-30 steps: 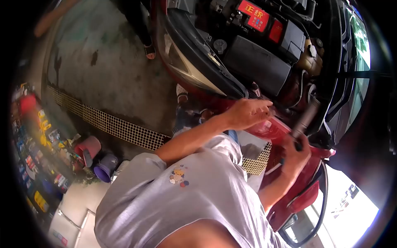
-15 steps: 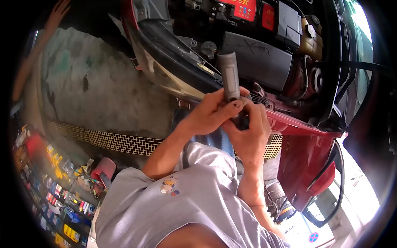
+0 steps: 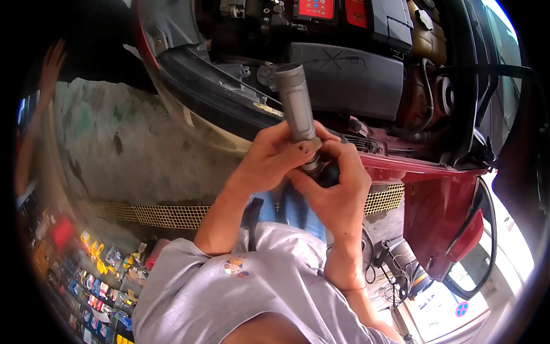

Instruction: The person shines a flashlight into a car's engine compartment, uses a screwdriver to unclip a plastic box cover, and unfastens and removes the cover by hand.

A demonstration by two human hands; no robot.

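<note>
In front of my chest, both hands hold a grey cylinder [image 3: 296, 103] that looks like a flashlight. Its thick end points up and away over the car's open engine bay. My left hand [image 3: 266, 157] wraps around its middle, with the thumb laid across it. My right hand [image 3: 339, 176] grips the lower, narrower end, fingers curled round it. Between the hands the dark bottom end is partly hidden. Just beyond the fingers lies the car's front edge with its black trim [image 3: 217, 94].
Engine parts fill the bay: a grey cover [image 3: 349, 77], a red-labelled battery [image 3: 315, 8] and a coolant tank [image 3: 429, 40]. A red door [image 3: 435, 229] stands at the right. Mixed goods [image 3: 94, 281] sit at lower left. Another hand [image 3: 52, 63] shows at far left.
The view has shifted, so the car and floor sit differently in it. The cylinder and both hands appear slightly further left, the grip much the same. The far-left hand appears lower.
</note>
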